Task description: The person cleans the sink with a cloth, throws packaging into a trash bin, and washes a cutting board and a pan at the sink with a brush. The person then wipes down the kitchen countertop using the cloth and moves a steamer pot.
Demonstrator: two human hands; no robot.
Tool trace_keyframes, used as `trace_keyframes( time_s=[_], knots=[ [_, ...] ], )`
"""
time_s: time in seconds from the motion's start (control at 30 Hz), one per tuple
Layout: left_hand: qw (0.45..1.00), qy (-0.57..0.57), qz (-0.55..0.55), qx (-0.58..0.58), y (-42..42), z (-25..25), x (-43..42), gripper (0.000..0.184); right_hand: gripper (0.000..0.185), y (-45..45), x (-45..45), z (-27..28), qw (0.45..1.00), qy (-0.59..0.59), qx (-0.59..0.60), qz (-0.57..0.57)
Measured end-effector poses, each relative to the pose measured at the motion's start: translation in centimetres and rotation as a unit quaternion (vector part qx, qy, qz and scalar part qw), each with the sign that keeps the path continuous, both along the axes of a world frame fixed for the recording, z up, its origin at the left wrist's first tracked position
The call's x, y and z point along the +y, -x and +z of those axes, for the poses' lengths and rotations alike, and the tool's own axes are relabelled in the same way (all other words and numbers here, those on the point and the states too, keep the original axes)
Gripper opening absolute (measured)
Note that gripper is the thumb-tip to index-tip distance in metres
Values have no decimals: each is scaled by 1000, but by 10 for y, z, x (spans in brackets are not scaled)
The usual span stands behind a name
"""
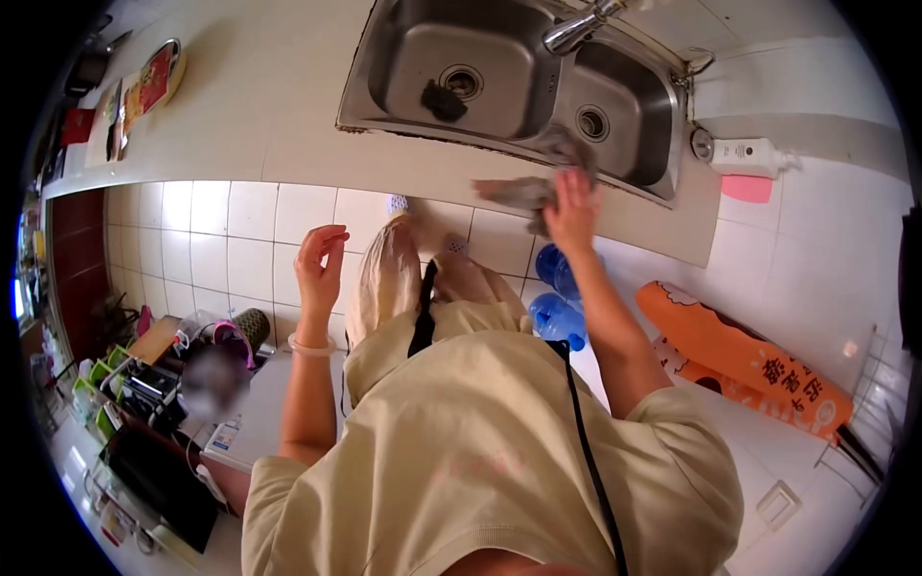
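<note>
My right hand (573,206) presses a grey cloth (523,193) at the front edge of the counter, just below the smaller sink basin. The cloth is crumpled and partly blurred, with one end spread to the left and another part reaching up to the sink's rim. My left hand (320,264) hangs in the air over the tiled floor, fingers loosely bent and apart, holding nothing. A steel double sink (519,144) is set in the counter (259,106). A dark wet rag or scrap (444,100) lies beside the drain of the larger basin.
A chrome faucet (581,27) rises behind the sink. A white bottle (746,156) stands to its right. Blue plastic bottles (557,315) are below the counter near my right arm. An orange printed bag (749,355) lies at right. A plate (163,75) sits at the counter's far left.
</note>
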State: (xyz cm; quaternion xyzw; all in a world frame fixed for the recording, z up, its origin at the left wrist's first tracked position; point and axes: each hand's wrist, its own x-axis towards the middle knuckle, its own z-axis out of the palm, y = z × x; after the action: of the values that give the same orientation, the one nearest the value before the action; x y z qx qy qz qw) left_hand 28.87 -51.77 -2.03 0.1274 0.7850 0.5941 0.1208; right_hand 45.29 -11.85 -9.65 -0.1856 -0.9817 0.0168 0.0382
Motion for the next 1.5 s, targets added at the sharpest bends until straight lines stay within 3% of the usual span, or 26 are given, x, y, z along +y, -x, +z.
trace_keyframes(
  time_s=[0.07,0.13,0.17,0.23,0.33,0.43,0.5,0.57,0.67,0.83,0.97,1.0,1.03,1.07,1.1,1.17,1.2,1.3,1.4,1.47,1.5],
  knots=[
    [998,50,-24,16,11,10,2,15,64,-37,44,-29,988,-19,44,-150],
    [998,54,-32,21,29,13,0,15,59,-47,70,-37,943,65,124,-303],
    [997,57,-36,24,40,14,-2,14,59,-39,68,-43,942,68,127,-304],
    [997,61,-37,22,64,8,-11,14,56,-9,63,-58,864,81,136,-477],
    [997,62,-39,19,97,-8,-21,14,48,47,-13,-65,940,27,208,-270],
    [996,81,-39,-24,124,-13,-24,16,58,116,-101,-21,979,149,130,-36],
    [994,98,-40,-26,139,-15,-24,15,62,169,-138,-7,960,230,85,134],
    [993,101,-45,-35,154,-18,-26,13,64,224,-173,-16,925,201,68,315],
    [988,132,-59,-52,174,-19,-34,14,59,317,-208,-25,890,167,68,419],
    [987,114,-35,-111,196,-35,-64,16,51,449,-201,-51,912,164,48,373],
    [986,97,-18,-134,206,-46,-85,15,47,549,-94,-31,960,79,58,264],
    [985,98,-22,-138,207,-48,-90,15,46,566,-66,-23,971,41,23,234],
    [985,91,-16,-144,207,-50,-95,15,44,583,-34,-43,974,-12,80,210],
    [985,85,-8,-148,208,-53,-97,15,43,578,-10,-24,972,-112,20,206],
    [985,85,-9,-152,210,-54,-98,15,42,585,8,-34,991,-18,16,132],
    [986,69,-12,-153,211,-53,-101,15,33,578,35,-33,998,27,2,62],
    [985,71,-11,-159,211,-48,-101,15,32,567,43,-42,992,34,101,71],
    [981,71,-42,-177,223,-41,-82,15,29,548,45,-33,998,-26,60,16],
    [980,81,-84,-159,235,-31,-55,14,29,541,26,-11,996,45,69,-41],
    [980,63,-101,-156,243,-36,-39,14,31,533,9,2,934,309,177,-19],
    [980,57,-123,-144,247,-33,-28,14,34,522,-7,24,902,375,214,0]
  ],
)
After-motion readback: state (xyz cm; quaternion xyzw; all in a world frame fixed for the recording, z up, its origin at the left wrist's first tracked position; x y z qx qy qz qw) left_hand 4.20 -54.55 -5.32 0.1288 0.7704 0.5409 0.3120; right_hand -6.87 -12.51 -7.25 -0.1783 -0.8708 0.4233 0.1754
